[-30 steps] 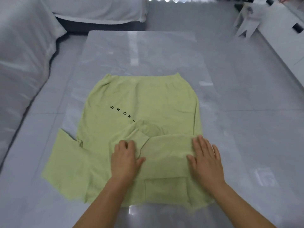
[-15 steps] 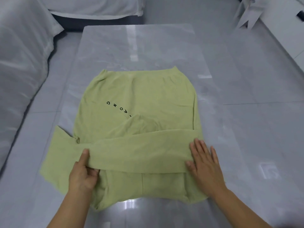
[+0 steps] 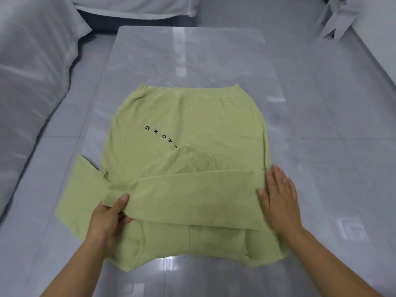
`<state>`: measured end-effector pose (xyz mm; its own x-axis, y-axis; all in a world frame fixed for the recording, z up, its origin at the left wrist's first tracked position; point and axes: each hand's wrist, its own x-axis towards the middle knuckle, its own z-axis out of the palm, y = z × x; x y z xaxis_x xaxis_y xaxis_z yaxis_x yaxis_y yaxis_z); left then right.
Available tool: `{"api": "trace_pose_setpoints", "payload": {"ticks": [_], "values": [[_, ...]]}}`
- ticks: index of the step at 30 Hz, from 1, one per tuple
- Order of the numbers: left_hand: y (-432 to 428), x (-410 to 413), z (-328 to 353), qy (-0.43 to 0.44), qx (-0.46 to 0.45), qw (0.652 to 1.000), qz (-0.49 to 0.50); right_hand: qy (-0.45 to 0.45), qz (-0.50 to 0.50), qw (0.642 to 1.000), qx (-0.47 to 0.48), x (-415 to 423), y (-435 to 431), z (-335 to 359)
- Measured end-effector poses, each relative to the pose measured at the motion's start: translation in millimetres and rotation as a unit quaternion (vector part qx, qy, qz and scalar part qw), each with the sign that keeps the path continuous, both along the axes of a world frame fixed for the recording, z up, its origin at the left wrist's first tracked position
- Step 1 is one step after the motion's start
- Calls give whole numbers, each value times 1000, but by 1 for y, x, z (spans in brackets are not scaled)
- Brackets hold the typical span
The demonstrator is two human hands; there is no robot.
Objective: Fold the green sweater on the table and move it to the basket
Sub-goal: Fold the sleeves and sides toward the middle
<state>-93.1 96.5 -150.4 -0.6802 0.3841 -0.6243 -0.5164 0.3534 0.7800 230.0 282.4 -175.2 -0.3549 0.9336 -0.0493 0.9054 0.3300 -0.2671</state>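
Left hand (image 3: 107,219) still pinches sweater sleeve (image 3: 192,196) — barely shifted.

Pale green sweater (image 3: 192,116), black lettering, flat on surface (image 3: 192,56), hem far from both hands. One sleeve (image 3: 192,196) folded across body: cuff end pinched in left hand (image 3: 107,219), fold under flat right hand (image 3: 280,200). Other sleeve (image 3: 83,189) juts out just beyond left hand.

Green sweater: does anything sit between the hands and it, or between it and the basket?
Nothing does: the left hand pinches the sleeve, and the right hand lies flat on the right edge of the green sweater. No basket is in view, so that path cannot be judged.
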Motion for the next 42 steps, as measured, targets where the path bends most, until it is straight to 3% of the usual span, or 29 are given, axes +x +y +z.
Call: {"api": "trace_pose_setpoints", "payload": {"ticks": [1, 6, 11, 18, 20, 23, 24, 26, 29, 34, 39, 42], "values": [[0, 1, 0, 2, -2, 1000, 1, -38, 50, 998, -2, 3, 2, -7], [4, 1, -3, 69, -45, 994, -66, -122, 51, 991, 3, 46, 24, -8], [3, -1, -5, 145, -80, 983, -84, -78, 87, 993, 12, 11, 15, 3], [-2, 0, -5, 264, -207, 939, -76, -113, 107, 988, 13, 0, 6, -5], [5, 8, 1, 382, -265, 878, -115, -98, 110, 989, 30, -9, 6, 2], [19, 31, -7, 576, -209, 746, -263, -60, 116, 991, 33, -30, -6, -1], [20, 38, -15, 593, -204, 705, -331, -59, 122, 990, 28, -33, -10, -6], [16, 42, -35, 571, -240, 671, -407, -75, 134, 988, 25, -36, -17, -14], [10, 39, -49, 557, -277, 658, -425, -95, 135, 986, 25, -37, -15, -13], [7, 35, -42, 563, -264, 655, -430, -102, 128, 987, -10, -36, -17, -8], [-1, 31, -48, 576, -274, 644, -423, -105, 140, 984, 20, -35, -18, -11], [0, 31, -42, 554, -288, 656, -424, -111, 126, 986, 12, -36, -20, -8]]}}
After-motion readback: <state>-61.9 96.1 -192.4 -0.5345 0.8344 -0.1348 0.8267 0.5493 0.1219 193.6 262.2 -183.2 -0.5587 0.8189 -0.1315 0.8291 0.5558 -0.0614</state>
